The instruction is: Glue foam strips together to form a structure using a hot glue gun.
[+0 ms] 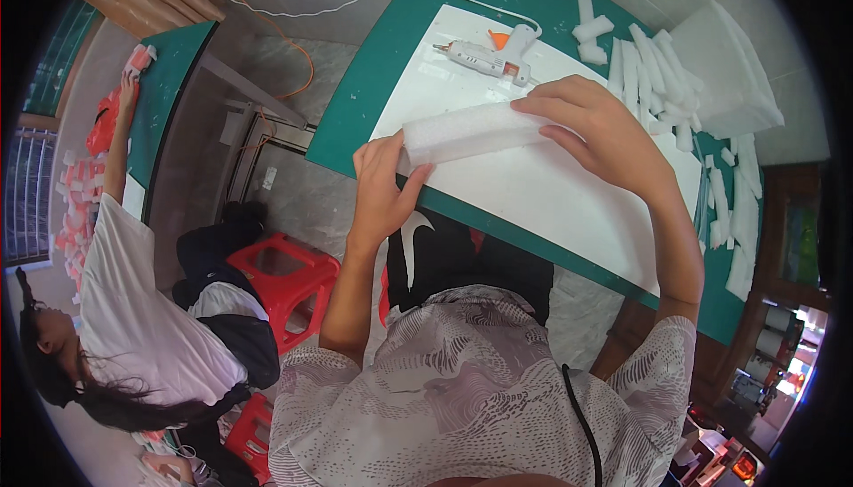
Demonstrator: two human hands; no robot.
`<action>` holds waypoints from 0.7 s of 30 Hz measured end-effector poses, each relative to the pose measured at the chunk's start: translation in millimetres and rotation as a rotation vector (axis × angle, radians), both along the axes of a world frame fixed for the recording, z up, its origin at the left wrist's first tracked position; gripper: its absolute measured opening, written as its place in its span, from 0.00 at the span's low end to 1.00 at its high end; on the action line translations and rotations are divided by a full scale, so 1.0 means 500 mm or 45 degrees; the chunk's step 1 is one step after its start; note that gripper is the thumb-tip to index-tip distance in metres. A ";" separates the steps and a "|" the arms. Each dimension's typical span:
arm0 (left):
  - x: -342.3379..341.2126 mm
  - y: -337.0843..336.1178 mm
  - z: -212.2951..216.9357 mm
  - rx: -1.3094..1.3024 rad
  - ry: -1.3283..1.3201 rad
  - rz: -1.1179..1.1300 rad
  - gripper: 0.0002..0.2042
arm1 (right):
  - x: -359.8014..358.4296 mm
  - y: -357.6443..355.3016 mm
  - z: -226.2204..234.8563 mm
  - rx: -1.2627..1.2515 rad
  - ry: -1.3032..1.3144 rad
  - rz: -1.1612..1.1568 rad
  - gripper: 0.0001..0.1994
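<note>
I see the left hand [380, 187] with its fingers around the nine o'clock end of a long white foam piece [475, 131]. The right hand [597, 131] has its fingers on the three o'clock end. Under them, a white board [569, 207] lies on a green surface [355, 123]. From the middle of my view, a glue gun [480, 57] lies at one o'clock, foam strips [653, 69] at two, and a red stool [289, 274] at eight. At ten, another person's hand [130, 89] touches a pink-and-white piece [139, 59].

Long, white, angular foam piece [475, 134], slightly slanted, over white board [569, 211].
</note>
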State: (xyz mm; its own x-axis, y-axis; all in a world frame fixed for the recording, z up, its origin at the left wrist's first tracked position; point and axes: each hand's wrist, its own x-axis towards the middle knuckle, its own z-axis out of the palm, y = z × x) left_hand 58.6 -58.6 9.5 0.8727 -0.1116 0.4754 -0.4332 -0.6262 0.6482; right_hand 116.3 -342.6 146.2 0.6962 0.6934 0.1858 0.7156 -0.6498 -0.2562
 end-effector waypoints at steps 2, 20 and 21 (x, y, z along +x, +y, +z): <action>0.000 0.001 0.004 0.023 0.011 -0.007 0.26 | 0.003 0.001 -0.001 0.022 -0.008 0.017 0.17; 0.016 -0.002 0.048 -0.198 -0.110 -0.152 0.21 | 0.008 -0.001 -0.004 -0.007 -0.026 0.069 0.21; 0.013 -0.002 0.048 -0.207 -0.074 -0.107 0.20 | 0.006 -0.005 -0.002 -0.004 -0.030 0.043 0.21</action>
